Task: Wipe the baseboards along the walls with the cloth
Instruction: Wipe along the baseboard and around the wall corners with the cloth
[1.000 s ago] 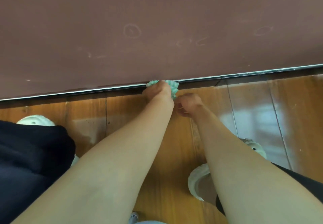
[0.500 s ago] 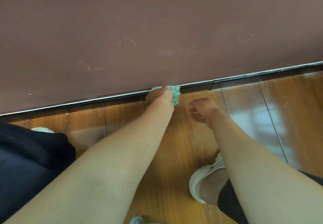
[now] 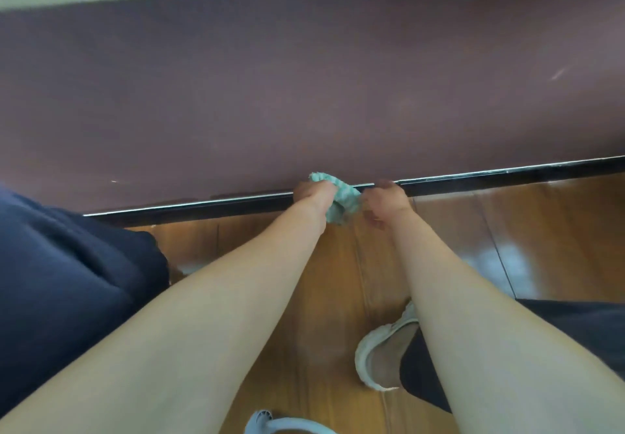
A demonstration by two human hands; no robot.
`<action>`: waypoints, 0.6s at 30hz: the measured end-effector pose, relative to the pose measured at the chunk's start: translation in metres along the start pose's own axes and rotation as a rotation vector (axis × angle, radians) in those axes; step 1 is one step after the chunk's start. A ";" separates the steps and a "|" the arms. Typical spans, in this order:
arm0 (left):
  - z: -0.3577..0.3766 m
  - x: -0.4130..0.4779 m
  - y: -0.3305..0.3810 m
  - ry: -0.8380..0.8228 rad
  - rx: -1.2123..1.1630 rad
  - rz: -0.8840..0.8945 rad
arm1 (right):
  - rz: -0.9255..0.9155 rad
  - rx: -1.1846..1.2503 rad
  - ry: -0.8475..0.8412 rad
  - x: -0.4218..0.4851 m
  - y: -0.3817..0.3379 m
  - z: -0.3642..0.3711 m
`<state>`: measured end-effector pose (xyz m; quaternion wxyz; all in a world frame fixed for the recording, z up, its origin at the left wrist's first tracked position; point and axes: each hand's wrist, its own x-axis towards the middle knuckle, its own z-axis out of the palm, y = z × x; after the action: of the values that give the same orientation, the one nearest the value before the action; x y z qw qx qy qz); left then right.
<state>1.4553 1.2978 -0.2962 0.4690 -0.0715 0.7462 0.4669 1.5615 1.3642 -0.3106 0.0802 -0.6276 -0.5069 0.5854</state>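
Head view.
- Left hand (image 3: 313,193): fingers clamped round green cloth (image 3: 341,202).
- Cloth bunched against dark baseboard (image 3: 507,176) at wall foot, above wooden floor (image 3: 331,281).
- Right hand (image 3: 385,198): just beside cloth, fingers curled. Cannot tell whether it pinches cloth; blurred.
- Judged step: wiping mid-run, possibly regripping.
- Next move calls for firm pressure and slide along strip.

No readable text, label, brand, number or sign anywhere in view. None on the maroon wall (image 3: 304,95) at 12 o'clock, on the dark baseboard (image 3: 507,178) below it, on the green cloth (image 3: 345,196), or on the pale shoe (image 3: 365,356) at 5 o'clock.
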 end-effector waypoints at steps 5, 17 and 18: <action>-0.005 -0.011 -0.002 -0.078 0.035 0.073 | -0.106 -0.201 0.018 -0.024 -0.019 0.025; -0.005 0.007 -0.015 -0.263 0.211 0.098 | 0.015 -0.133 0.195 -0.060 -0.012 0.011; -0.002 0.007 -0.014 -0.268 0.205 0.087 | 0.008 -0.111 0.195 -0.057 -0.011 0.007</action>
<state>1.4580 1.2909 -0.3099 0.5484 0.0720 0.7230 0.4139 1.5616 1.3241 -0.2678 0.0918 -0.6870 -0.5260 0.4929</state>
